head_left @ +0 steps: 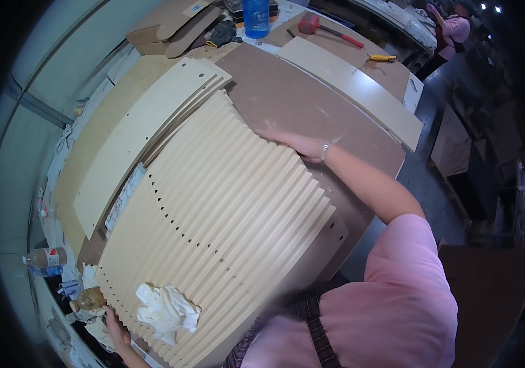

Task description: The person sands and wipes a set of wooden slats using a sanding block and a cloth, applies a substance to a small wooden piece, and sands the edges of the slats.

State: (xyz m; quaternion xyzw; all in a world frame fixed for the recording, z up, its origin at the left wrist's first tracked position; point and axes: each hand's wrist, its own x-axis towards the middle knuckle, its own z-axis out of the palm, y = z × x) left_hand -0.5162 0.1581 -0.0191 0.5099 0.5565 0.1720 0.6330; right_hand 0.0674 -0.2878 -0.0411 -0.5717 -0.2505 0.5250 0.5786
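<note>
Fanned board stack (231,202) sits mid-view. R hand (299,145) is on its edge at 1 o'clock, L hand (118,331) at 7; can't tell if either's clamped. Crumpled tissue (167,310) lies atop, 7 o'clock; blue cup (256,19) 12, red mallet (309,24) 1, bottle (40,262) w/ red-white label (52,254) 8.

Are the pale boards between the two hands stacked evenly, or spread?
Spread: the pale boards overlap like steps, their many edges showing one beside another.

The left forearm (132,357), behind the left hand (117,331), is cut off by the lower edge. Right of that hand, paper (167,311) hides part of the panels (225,184). Far beyond the right hand (299,145), a co-worker (455,30) is too small for detail.
</note>
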